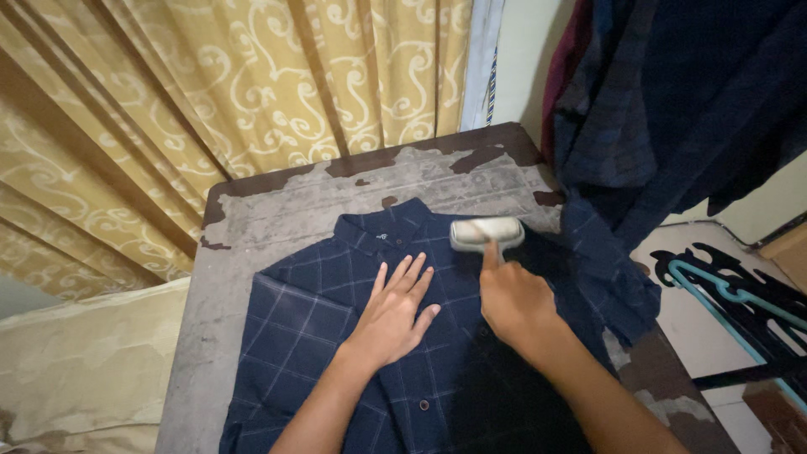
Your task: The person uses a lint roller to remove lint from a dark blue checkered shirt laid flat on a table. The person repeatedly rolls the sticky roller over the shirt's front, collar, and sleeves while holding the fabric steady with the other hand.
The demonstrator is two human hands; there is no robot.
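A lint roller (pixel 487 233) with a pale grey head is held just right of centre frame, pressed on the navy checked shirt (pixel 336 336) near its collar. The right hand (pixel 514 304) is closed around the handle, index finger laid along it. The left hand (pixel 393 315) lies flat, fingers spread, holding nothing, pinning the cloth. A rolling pass appears under way; the following stroke calls for taut fabric. The shirt is spread, buttoned, on a worn grey surface (pixel 277 210) before yellow patterned curtains (pixel 210 84)

left hand (pixel 393 313) on shirt (pixel 311 336), right hand (pixel 514 304) gripping lint roller (pixel 486 234)
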